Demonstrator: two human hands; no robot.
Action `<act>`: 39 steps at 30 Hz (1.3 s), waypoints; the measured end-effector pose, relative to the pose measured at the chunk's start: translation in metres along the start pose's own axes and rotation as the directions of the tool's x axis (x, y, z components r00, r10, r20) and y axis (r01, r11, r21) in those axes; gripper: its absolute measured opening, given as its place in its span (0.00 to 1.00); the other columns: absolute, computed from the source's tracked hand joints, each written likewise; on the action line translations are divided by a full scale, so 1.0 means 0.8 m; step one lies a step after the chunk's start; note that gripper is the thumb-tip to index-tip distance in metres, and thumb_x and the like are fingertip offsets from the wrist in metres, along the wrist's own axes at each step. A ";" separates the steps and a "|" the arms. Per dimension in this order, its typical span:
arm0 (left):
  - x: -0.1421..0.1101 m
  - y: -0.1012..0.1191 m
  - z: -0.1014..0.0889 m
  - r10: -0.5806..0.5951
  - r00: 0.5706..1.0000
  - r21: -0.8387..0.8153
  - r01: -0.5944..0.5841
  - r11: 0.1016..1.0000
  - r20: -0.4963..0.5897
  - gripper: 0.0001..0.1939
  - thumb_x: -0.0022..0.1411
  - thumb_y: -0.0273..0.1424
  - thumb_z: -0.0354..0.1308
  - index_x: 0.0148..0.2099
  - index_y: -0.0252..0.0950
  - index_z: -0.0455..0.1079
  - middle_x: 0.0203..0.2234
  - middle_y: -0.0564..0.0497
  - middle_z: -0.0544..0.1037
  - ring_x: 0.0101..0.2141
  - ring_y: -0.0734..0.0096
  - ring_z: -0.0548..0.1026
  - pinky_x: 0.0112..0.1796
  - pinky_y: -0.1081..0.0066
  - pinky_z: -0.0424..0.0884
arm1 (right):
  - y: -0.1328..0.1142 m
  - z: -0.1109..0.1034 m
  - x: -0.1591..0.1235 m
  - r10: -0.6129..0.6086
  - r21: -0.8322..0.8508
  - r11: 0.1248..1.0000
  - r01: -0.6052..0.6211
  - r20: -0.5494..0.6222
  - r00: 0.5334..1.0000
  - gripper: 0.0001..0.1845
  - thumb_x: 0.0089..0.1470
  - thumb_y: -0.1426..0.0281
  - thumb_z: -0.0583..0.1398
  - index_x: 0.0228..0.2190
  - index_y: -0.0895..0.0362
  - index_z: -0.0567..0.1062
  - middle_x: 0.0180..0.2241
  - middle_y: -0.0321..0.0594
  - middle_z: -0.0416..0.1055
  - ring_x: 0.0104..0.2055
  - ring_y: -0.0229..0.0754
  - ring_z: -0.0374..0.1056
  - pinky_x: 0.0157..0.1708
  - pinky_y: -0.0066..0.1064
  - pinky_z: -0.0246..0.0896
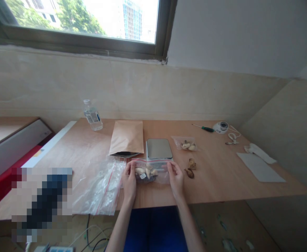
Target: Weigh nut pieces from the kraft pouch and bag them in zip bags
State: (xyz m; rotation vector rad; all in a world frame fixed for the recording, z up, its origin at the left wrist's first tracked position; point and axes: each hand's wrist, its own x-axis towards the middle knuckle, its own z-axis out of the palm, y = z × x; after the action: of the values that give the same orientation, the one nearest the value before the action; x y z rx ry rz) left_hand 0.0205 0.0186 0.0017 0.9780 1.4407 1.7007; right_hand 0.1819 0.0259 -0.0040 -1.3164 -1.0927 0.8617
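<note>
Between my hands is a clear zip-lock bag (161, 176) with a red seal line, holding pale dried mushroom pieces and a small white packet. My left hand (129, 179) pinches its upper left corner, and my right hand (176, 177) pinches the upper right corner. Just beyond the bag stands a kitchen scale (159, 148) with a bare metal plate. Two brown mushroom pieces (192, 163) lie on the table right of my right hand. Clear plastic bags (100, 189) with red seal lines are spread left of my left hand.
A brown paper pouch (127, 136) lies behind the bags, with a water bottle (92, 115) to its left. Another small bag of mushrooms (186, 144) is right of the scale. Farther right are a screwdriver (204, 128), a white camera (221, 127) and white paper (260, 168).
</note>
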 end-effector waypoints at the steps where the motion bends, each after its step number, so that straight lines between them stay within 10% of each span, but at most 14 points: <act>1: 0.000 0.000 0.000 -0.003 1.000 0.005 0.003 1.000 0.012 0.19 0.59 0.46 0.53 0.37 0.34 0.74 0.29 0.50 0.76 0.32 0.68 0.71 0.35 0.72 0.65 | 0.002 0.001 0.000 0.011 0.000 1.000 -0.011 -0.002 1.000 0.22 0.54 0.52 0.55 0.37 0.60 0.71 0.31 0.47 0.77 0.34 0.47 0.73 0.31 0.35 0.66; 39: 0.000 -0.007 -0.003 0.071 0.997 -0.036 -0.072 0.997 -0.043 0.12 0.57 0.40 0.58 0.35 0.36 0.72 0.31 0.51 0.76 0.35 0.69 0.72 0.39 0.71 0.66 | 0.014 -0.016 0.015 -0.136 0.048 0.989 0.142 -0.107 0.985 0.15 0.51 0.58 0.60 0.31 0.58 0.74 0.30 0.40 0.73 0.33 0.42 0.69 0.36 0.34 0.64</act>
State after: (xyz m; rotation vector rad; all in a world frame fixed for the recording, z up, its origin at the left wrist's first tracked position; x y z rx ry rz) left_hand 0.0186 0.0185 -0.0040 0.9902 1.4103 1.8030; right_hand 0.1988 0.0342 -0.0128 -1.2100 -1.0591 0.7078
